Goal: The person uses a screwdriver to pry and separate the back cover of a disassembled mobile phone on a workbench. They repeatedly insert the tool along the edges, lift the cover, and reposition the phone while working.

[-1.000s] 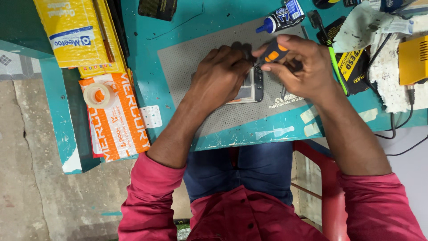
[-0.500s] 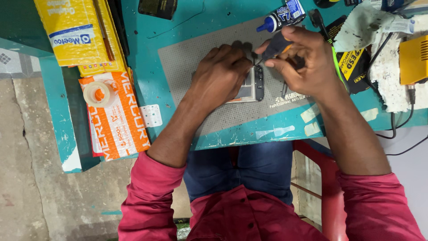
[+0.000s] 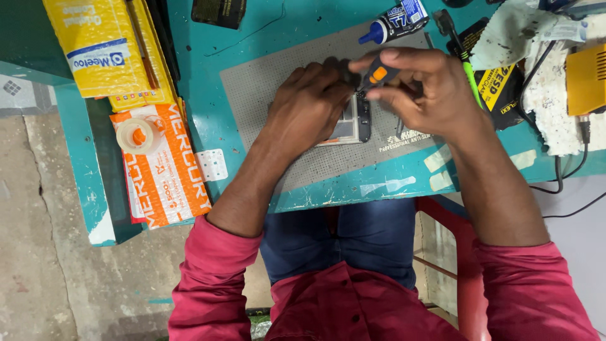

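Teal worktop (image 3: 208,126) with a grey perforated mat (image 3: 265,88).
Left hand (image 3: 309,107) presses a small dismantled phone (image 3: 353,123); right hand (image 3: 423,91) fingers pinch a black-and-orange screwdriver (image 3: 377,74).

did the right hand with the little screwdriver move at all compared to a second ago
Yes, slightly. The right hand shifted up toward the glue bottle, and the screwdriver tilted.
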